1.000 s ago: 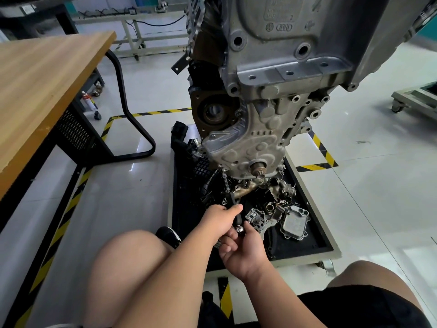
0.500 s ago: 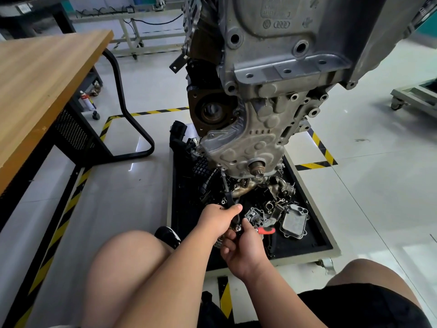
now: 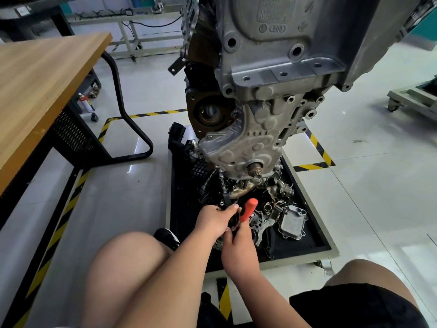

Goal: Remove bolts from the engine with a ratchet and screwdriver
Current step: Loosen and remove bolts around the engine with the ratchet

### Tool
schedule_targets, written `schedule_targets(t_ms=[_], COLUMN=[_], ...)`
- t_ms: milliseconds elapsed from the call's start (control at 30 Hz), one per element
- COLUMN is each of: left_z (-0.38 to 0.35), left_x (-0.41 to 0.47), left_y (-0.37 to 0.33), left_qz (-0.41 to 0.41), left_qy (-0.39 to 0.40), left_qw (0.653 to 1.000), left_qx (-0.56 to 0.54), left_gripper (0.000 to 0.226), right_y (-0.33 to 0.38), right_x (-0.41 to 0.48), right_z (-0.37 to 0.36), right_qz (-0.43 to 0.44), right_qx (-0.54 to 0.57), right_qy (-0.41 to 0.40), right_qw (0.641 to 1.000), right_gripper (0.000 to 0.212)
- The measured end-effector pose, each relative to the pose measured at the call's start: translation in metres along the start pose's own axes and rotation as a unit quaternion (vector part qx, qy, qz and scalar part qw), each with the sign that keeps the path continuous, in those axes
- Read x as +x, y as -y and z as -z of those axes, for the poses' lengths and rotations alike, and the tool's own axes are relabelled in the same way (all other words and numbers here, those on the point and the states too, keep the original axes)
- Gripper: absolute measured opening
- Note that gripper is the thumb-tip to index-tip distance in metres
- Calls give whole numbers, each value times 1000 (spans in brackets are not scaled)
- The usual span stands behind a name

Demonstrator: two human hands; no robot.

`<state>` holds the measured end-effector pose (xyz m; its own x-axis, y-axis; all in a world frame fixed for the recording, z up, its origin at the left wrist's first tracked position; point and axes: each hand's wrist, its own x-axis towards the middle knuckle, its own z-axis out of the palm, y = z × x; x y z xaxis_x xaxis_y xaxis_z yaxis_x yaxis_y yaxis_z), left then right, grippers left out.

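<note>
A grey engine (image 3: 267, 95) hangs upright over a black parts tray (image 3: 316, 245). A ratchet (image 3: 223, 189) with a long extension reaches up to a bolt at the lower left edge of the engine's front cover. My left hand (image 3: 214, 221) grips the ratchet's black handle. Right beside it, my right hand (image 3: 238, 247) holds a screwdriver with a red-orange handle (image 3: 247, 209), the handle pointing up and away from me. The two hands touch each other just below the engine.
Several loose engine parts lie in the tray, among them a silver cooler block (image 3: 293, 223). A wooden workbench (image 3: 40, 91) with a black frame stands to the left. Yellow-black floor tape (image 3: 318, 152) marks the bay. My bare knees are at the bottom.
The red-orange screwdriver has come up into view in my right hand, from lying low behind the hand to standing above it. My left hand stays on the ratchet handle.
</note>
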<state>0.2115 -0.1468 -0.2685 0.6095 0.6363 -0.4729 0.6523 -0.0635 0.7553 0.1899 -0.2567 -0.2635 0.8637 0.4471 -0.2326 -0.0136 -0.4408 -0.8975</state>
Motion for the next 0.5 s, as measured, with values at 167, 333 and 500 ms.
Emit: schedule_targets(t_ms=[167, 333, 500], left_z=[1, 5, 5], left_x=[0, -2, -6], left_y=[3, 0, -2], left_qz=[-8, -5, 53], left_qy=[-18, -8, 58], left_qw=[1000, 1000, 997], left_qx=[-18, -27, -22], left_gripper=[53, 52, 46], right_y=[-4, -4, -5], right_x=[1, 9, 17], right_z=[4, 8, 12], right_qz=[-27, -171, -280], right_qx=[47, 268, 484], right_qy=[7, 1, 16], right_qw=[999, 948, 829], right_gripper=[46, 24, 27])
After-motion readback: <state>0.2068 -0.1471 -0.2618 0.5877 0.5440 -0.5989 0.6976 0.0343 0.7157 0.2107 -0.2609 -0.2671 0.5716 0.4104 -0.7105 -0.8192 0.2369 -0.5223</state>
